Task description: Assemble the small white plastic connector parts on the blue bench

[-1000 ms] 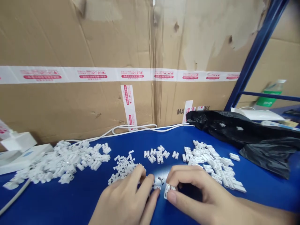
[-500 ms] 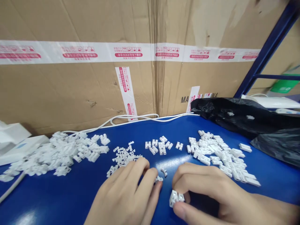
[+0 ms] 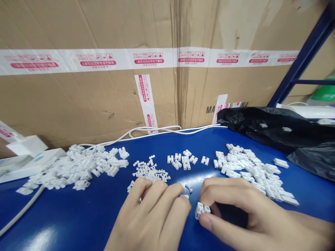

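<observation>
My right hand (image 3: 232, 205) pinches a small white plastic connector block (image 3: 201, 210) just above the blue tabletop, its openings facing left and toward me. My left hand (image 3: 157, 212) is curled palm down beside it. A small white plastic clip (image 3: 185, 196) shows between its forefinger and thumb, mostly hidden by the fingers. Another curved clip (image 3: 188, 188) lies loose between the two hands. Beyond my left fingers spreads a heap of small clips (image 3: 149, 171), partly covered by the hand. Several connector blocks (image 3: 186, 162) lie in a loose group behind the hands.
On the right lies a pile of white blocks (image 3: 248, 167); on the left, a larger heap of white plastic parts (image 3: 83, 165) beside a power strip (image 3: 44, 161). A black plastic bag (image 3: 309, 136), white cable (image 3: 154, 129) and tall cardboard (image 3: 104, 94) line the back.
The view has turned slightly left, so everything sits a little farther right. My left hand has shifted right, nearer the right hand, which keeps its hold on the connector block.
</observation>
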The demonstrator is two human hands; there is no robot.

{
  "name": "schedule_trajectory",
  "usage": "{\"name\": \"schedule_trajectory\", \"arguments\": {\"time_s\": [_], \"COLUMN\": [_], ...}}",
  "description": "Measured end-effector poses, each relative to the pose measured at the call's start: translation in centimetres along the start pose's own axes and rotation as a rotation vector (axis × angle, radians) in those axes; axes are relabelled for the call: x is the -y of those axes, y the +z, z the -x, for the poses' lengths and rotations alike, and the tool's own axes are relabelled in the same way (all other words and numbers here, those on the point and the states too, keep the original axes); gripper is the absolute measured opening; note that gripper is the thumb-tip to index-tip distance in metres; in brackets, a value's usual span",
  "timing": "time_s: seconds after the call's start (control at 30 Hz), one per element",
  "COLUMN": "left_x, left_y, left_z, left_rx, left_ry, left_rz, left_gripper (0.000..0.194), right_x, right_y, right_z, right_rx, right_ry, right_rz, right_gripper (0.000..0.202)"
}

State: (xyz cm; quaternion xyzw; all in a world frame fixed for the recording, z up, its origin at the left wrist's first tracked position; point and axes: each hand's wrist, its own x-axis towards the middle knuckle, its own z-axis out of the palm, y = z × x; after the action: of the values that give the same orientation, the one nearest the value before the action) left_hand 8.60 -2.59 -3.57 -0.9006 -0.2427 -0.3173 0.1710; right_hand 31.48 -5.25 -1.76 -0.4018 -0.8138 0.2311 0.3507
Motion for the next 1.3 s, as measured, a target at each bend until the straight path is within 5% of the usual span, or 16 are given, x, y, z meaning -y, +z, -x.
{"name": "schedule_trajectory", "arguments": {"time_s": [0.4,1.3], "left_x": [-0.61,-0.62], "left_y": [-0.4,-0.04], "left_z": [-0.66,-0.84], "left_rx": [-0.083,-0.051], "left_ry": [0.05,-0.038], "left_rz": [0.138,0.321], "left_gripper": [0.012,0.018], "right_x": [0.0,0.34], "right_y": [-0.24,-0.5], "right_z": [-0.34,-0.29], "right_rx": [0.036,0.175], "right_ry": [0.032,-0.038], "right_rz": [0.033,0.047], "right_gripper": [0.027,0.018]}}
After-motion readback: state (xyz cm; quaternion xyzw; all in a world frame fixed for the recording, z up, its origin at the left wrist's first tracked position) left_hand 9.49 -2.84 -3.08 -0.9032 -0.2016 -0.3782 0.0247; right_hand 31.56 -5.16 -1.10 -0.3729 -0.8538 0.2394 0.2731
